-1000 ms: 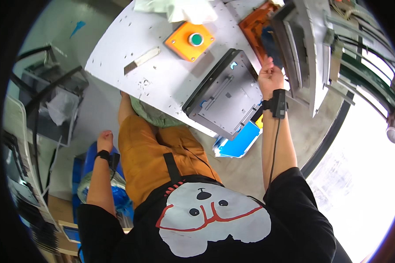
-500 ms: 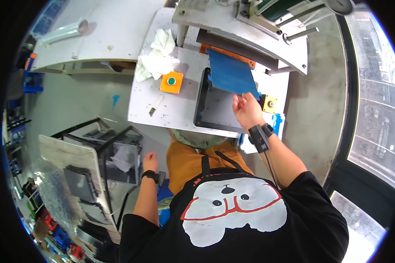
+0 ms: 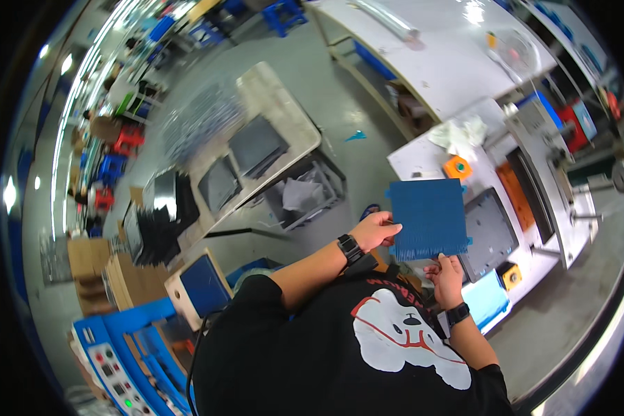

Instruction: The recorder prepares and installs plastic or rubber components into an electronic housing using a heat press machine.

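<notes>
A flat blue ribbed sheet (image 3: 430, 216) with small light-blue tabs at its edges is held up in front of me. At its left edge, my left hand (image 3: 376, 231) grips it, thumb lying on the face. My right hand (image 3: 446, 279) pinches the lower edge near the right corner. Behind the sheet, partly covered by it, a dark rectangular tray-like plate (image 3: 494, 232) lies on the white press table (image 3: 412, 161). Orange button boxes stand on the table: one with a green button (image 3: 457, 168) beyond the sheet, another (image 3: 510, 276) near my right hand.
A press (image 3: 561, 180) with an orange strip stands at the right. White cloth (image 3: 462, 135) lies beside it. To the left, a pale table (image 3: 284, 104) bears dark panels (image 3: 258, 144) and clear film. Lower left is a blue machine (image 3: 128, 360) with buttons. People sit working farther off.
The view has swung left. The blue sheet has come away from the press and over towards me. My left hand has risen from beside my lap and taken hold of it.
</notes>
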`<state>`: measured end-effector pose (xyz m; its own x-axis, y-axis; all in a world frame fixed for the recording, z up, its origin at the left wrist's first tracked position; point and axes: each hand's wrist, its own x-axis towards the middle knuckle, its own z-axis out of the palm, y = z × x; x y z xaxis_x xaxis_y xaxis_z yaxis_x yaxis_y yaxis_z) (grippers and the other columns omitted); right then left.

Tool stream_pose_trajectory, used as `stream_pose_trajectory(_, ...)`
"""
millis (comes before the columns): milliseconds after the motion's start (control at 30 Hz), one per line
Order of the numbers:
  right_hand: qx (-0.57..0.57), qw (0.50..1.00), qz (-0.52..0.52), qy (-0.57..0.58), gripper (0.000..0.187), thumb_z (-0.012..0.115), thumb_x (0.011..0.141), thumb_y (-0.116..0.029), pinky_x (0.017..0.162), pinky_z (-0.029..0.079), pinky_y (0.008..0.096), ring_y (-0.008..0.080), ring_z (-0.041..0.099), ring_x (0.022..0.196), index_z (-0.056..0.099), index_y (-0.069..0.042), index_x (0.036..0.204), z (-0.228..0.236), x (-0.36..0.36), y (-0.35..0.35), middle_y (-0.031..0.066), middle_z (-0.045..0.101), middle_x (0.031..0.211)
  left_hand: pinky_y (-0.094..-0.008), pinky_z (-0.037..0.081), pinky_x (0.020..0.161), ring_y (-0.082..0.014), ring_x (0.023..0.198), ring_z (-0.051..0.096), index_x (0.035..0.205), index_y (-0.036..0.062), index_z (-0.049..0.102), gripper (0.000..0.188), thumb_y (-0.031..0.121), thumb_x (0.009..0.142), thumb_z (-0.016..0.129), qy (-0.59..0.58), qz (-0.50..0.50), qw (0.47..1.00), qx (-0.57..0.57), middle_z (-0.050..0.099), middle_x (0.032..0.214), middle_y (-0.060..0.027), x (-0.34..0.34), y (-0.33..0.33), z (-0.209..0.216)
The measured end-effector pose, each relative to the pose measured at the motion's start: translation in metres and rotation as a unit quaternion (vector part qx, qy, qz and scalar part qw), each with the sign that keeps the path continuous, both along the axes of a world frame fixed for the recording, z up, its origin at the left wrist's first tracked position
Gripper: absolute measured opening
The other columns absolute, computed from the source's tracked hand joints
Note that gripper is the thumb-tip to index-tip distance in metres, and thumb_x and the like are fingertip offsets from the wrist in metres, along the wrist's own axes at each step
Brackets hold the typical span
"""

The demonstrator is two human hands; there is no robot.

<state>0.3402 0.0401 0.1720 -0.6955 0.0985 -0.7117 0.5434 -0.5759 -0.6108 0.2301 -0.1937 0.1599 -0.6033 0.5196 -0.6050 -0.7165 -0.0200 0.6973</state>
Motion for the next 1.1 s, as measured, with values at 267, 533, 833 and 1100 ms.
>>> stream_pose_trajectory(267,0.231,0.92,0.317,0.007,0.035,0.059,0.096,-0.021,0.066,0.05,0.0258,0.0133,0.064,0.079,0.056,0.001,0.122,0.0,-0.06,-0.034,0.0102,0.068,0.097,-0.0313,0.051,0.059,-0.0158,0.068,0.06,0.094,0.01,0.053,0.019,0.019,0.09,0.069,-0.025,0.304,0.951,0.046,0.055,0.081,-0.0016,-0.005,-0.169,-0.053)
stream_pose_trajectory(533,0.373,0.854,0.363,-0.002,0.02,0.059,0.093,-0.015,0.055,0.044,0.0212,0.0098,0.06,0.067,0.061,-0.003,0.109,-0.093,-0.04,-0.016,0.0039,0.065,0.083,-0.0341,0.053,0.058,-0.0203,0.073,0.062,0.106,0.01,0.05,0.019,0.016,0.095,0.063,0.018,0.645,0.764,-0.003,0.062,0.089,-0.0079,0.015,-0.427,-0.097)
stream_pose_trajectory(833,0.393,0.794,0.462,-0.053,0.025,0.059,0.085,-0.013,0.063,0.055,0.0285,0.0169,0.065,0.072,0.064,0.004,0.103,-0.135,-0.067,-0.044,0.0115,0.068,0.087,-0.0353,0.05,0.056,-0.0236,0.079,0.062,0.113,0.0077,0.047,0.022,0.02,0.098,0.058,0.002,0.728,0.677,-0.105,0.062,0.096,-0.0117,0.07,-0.548,-0.115)
stream_pose_trajectory(1100,0.398,0.738,0.543,0.041,0.03,0.06,0.091,-0.022,0.064,0.052,0.0283,0.0175,0.065,0.072,0.063,0.002,0.109,-0.13,-0.121,-0.103,0.0098,0.068,0.088,-0.0355,0.047,0.055,-0.0209,0.075,0.057,0.111,0.0088,0.051,0.022,0.025,0.098,0.059,-0.051,0.726,0.685,-0.029,0.061,0.093,-0.0091,0.109,-0.509,-0.156)
